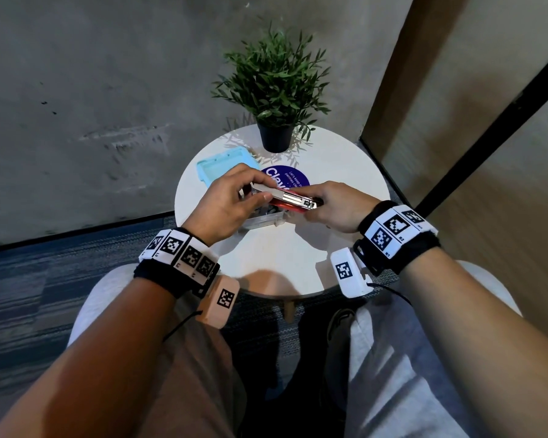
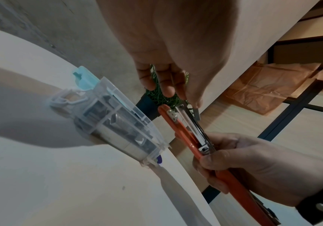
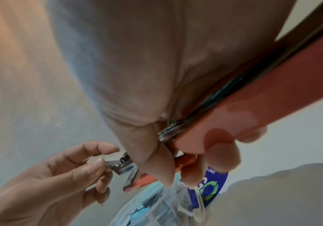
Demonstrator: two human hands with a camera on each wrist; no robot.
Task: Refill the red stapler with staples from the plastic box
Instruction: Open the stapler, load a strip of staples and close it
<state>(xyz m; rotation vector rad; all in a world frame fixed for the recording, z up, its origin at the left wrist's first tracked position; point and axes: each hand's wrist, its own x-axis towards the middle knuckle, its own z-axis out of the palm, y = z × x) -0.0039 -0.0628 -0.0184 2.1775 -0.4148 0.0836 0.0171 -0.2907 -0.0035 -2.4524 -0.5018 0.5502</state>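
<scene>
The red stapler [image 1: 287, 206] is held above the table with its metal magazine [image 1: 295, 199] exposed. My right hand [image 1: 318, 202] grips the stapler around its hinge end [image 2: 201, 146]. My left hand [image 1: 257, 189] pinches a grey strip of staples [image 1: 268, 190] between thumb and fingers at the front of the magazine. In the left wrist view the strip [image 2: 196, 113] sits at the magazine's tip, above the red base [image 2: 178, 130]. The clear plastic box [image 1: 263, 221] lies open on the table just under both hands, with staples inside [image 2: 118, 126].
The box's light blue lid [image 1: 222, 164] lies at the back left of the round white table [image 1: 282, 257]. A potted plant [image 1: 276, 134] stands at the far edge and a purple sticker [image 1: 293, 177] lies behind the stapler. My knees are close under the near edge.
</scene>
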